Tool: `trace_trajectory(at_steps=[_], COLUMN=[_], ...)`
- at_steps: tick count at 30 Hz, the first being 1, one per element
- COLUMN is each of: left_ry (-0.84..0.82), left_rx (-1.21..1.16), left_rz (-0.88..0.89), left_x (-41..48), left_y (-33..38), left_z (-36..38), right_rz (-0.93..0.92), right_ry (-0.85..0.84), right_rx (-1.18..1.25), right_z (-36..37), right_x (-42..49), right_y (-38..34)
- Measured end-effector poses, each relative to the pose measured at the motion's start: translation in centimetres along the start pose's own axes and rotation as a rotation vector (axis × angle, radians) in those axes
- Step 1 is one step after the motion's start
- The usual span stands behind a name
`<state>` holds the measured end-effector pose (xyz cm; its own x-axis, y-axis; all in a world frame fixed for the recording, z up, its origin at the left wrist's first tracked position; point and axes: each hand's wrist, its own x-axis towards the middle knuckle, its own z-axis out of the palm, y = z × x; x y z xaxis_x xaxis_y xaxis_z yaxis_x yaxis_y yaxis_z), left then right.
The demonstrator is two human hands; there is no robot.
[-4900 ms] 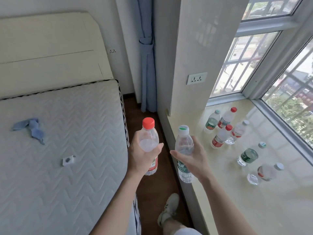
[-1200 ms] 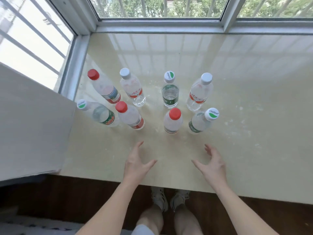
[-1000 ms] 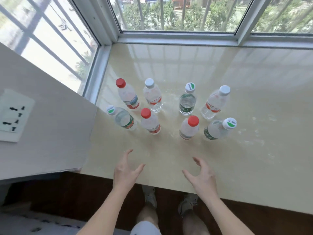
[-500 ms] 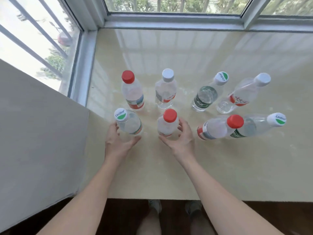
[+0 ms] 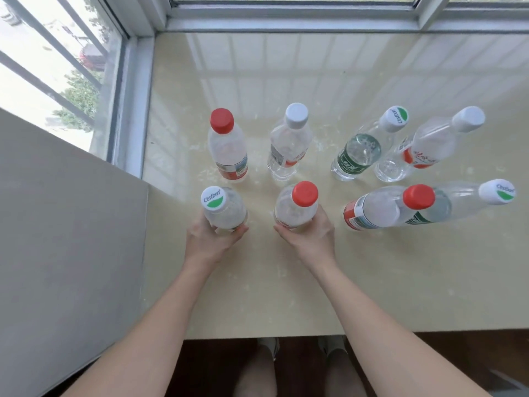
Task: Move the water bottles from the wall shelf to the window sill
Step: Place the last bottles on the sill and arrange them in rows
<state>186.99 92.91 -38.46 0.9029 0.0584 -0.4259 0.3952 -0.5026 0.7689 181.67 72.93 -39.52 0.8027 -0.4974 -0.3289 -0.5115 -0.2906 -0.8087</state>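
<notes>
Several clear water bottles stand upright in two rows on the cream window sill [image 5: 372,282]. My left hand [image 5: 210,242] wraps the base of the green-and-white-capped bottle [image 5: 224,209] at the front left. My right hand [image 5: 310,234] grips the red-capped bottle [image 5: 297,206] beside it. Behind them stand a red-capped bottle [image 5: 227,147] and a white-capped bottle [image 5: 289,144]. To the right are a green-labelled bottle [image 5: 360,150], a white-capped bottle [image 5: 429,144], another red-capped bottle [image 5: 383,207] and a green-capped bottle [image 5: 463,200].
A grey wall pier [image 5: 68,239] juts in at the left, level with the front bottles. Window frames [image 5: 286,21] bound the sill at the back and left. The sill's front edge runs along the bottom, with dark floor and my legs [image 5: 254,376] below.
About a second ago both hands hovered open before the sill. They reached forward to the front-left pair and have tightened around those two bottles. The view has moved in closer.
</notes>
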Motion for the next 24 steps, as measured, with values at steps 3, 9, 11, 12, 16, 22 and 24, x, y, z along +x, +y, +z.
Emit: trace_trajectory(at_steps=[3, 9, 11, 12, 16, 22, 24], left_ry=[0.017, -0.019, -0.063, -0.082, -0.068, 0.044, 0.06], left_rx=[0.0, 0.018, 0.077, 0.133, 0.214, 0.169, 0.136], left_rz=[0.026, 0.026, 0.002, -0.001, -0.007, 0.078, 0.119], left_x=[-0.7, -0.9, -1.1, -1.3, -2.0, -1.4, -0.8], left_y=[0.4, 0.3, -0.5, -0.8, -1.7, 2.9, 4.9], left_z=[0.0, 0.0, -0.5, -0.9, -3.8, -7.5, -8.2], right_rz=[0.011, 0.021, 0.032, 0.03, 0.021, -0.049, -0.085], right_ry=[0.002, -0.048, -0.121, -0.16, -0.199, -0.131, -0.114], right_rx=[-0.01, -0.016, -0.037, -0.049, -0.068, 0.008, 0.017], right_z=[0.1, -0.2, -1.1, -1.7, -5.0, -8.3, -9.1], right_x=[-0.7, -0.9, -1.2, -1.5, -2.8, -2.8, -2.5], right_y=[0.2, 0.4, 0.6, 0.7, -0.6, -5.5, -7.1])
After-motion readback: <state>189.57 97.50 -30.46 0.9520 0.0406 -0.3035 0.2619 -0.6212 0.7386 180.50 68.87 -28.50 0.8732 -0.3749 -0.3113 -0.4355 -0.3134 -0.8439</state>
